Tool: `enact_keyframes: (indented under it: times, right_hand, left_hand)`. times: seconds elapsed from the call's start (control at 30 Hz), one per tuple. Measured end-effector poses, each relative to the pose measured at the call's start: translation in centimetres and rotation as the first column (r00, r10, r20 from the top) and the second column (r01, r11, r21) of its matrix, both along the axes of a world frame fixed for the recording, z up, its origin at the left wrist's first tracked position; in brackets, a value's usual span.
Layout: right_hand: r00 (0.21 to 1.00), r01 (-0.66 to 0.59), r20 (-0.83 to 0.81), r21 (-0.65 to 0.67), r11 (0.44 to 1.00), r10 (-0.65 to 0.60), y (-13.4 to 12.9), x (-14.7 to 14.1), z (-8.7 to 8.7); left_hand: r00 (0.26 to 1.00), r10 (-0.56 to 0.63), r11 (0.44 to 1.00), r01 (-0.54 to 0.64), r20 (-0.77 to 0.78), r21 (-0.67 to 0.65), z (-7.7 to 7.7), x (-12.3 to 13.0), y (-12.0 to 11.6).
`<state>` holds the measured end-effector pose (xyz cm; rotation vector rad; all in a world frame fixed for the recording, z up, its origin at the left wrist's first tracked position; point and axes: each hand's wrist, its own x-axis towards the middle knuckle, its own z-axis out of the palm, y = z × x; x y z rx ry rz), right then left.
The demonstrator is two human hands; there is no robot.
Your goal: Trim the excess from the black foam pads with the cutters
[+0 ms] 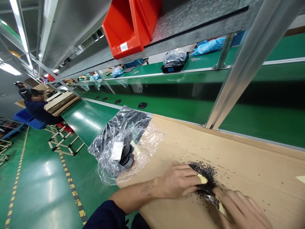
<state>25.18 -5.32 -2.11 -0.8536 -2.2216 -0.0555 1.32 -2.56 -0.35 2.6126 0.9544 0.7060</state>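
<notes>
Over the cardboard sheet [176, 140], my left hand [178, 181] is closed on a dark flat piece, mostly hidden by the fingers, with yellow tape on one fingertip. Close to it on the right, my right hand [240, 206] is closed round a shiny metal tool [211, 199], whose tip is near the dark piece. Yellow also shows at the right hand's fingers. A heap of small black bits [205, 171] lies behind and between the hands, with more scattered around.
A clear plastic bag [119, 136] with black discs lies left of the cardboard. Behind runs a green conveyor [166, 111] carrying several black discs. An aluminium post [243, 70] rises behind the cardboard; a red bin [131, 28] sits overhead. A person [39, 106] is at far left.
</notes>
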Motion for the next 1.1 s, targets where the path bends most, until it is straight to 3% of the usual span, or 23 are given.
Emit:
enact_keyframes:
  times: [0.07,0.13,0.23,0.3,0.4,0.57,1.1]
  right_hand:
    - [0.999,-0.013,-0.036,-0.017,1.0,0.012,-0.3,-0.5,0.6]
    - [0.988,-0.042,-0.153,-0.114,0.993,0.024,-0.9,-1.1,1.5]
    - [0.934,-0.063,-0.353,-0.319,0.946,-0.057,-1.5,-1.7,3.0]
    - [0.913,0.004,-0.374,-0.392,0.92,-0.163,-1.5,-1.7,3.6]
    - [0.946,0.08,-0.263,-0.375,0.924,-0.189,-1.3,-1.3,3.6]
    - [0.992,0.063,-0.083,-0.323,0.944,-0.095,-1.3,-0.9,2.8]
    - [0.986,0.15,0.113,-0.234,0.961,-0.126,-1.8,-0.9,2.8]
  left_hand:
    - [0.995,0.0,0.999,0.005,-0.099,0.054,0.0,-0.2,-0.2]
    - [0.997,0.001,0.999,0.003,-0.074,0.055,-0.1,-0.3,-0.4]
    - [0.981,0.003,1.0,0.0,0.192,-0.018,-0.3,-0.3,-0.7]
    - [0.929,-0.003,0.994,0.043,0.37,-0.1,-0.2,-0.2,-0.8]
    - [0.872,-0.025,0.976,0.128,0.488,-0.177,0.3,-0.1,-1.1]
    - [0.846,-0.028,0.974,0.143,0.532,-0.177,0.8,-0.1,-1.5]
    - [0.838,-0.077,0.962,0.206,0.541,-0.182,0.4,-0.2,-1.8]
